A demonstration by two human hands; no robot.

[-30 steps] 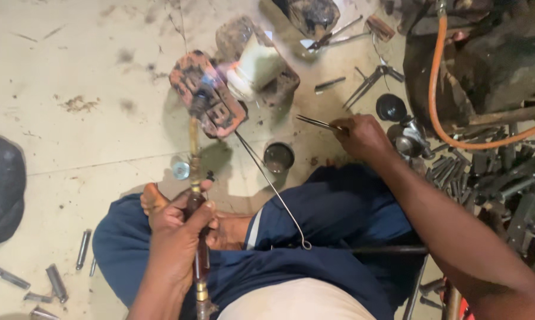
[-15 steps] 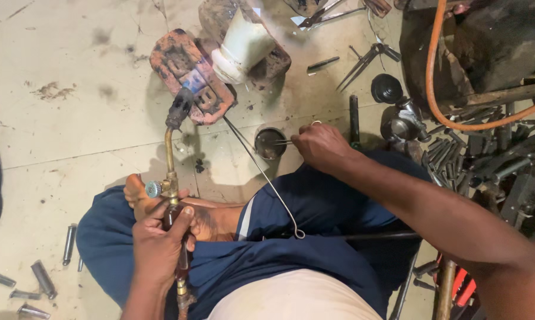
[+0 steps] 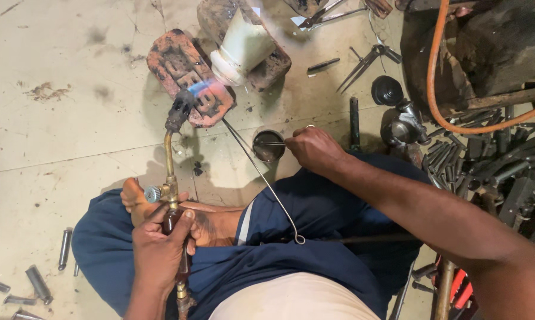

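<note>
My left hand (image 3: 159, 246) grips a brass gas torch (image 3: 170, 178) by its handle, low in the view over my blue-clad lap. The torch tip gives a blue flame (image 3: 203, 92) over a rusty brick (image 3: 187, 77). My right hand (image 3: 315, 148) pinches a thin metal rod (image 3: 271, 143) whose end dips into a small round tin (image 3: 268, 146) on the floor. A long bent wire (image 3: 261, 178) runs from the brick to my lap.
A white plastic container (image 3: 241, 44) lies on a second brick at the top. Pliers (image 3: 365, 59) and a black tool (image 3: 354, 121) lie on the floor. Metal parts and an orange hose (image 3: 451, 118) crowd the right side. Small metal cylinders (image 3: 36, 278) lie at lower left.
My right hand came down and left from the tools to the small tin, dipping the rod into it. The torch stays aimed at the brick with its flame lit.
</note>
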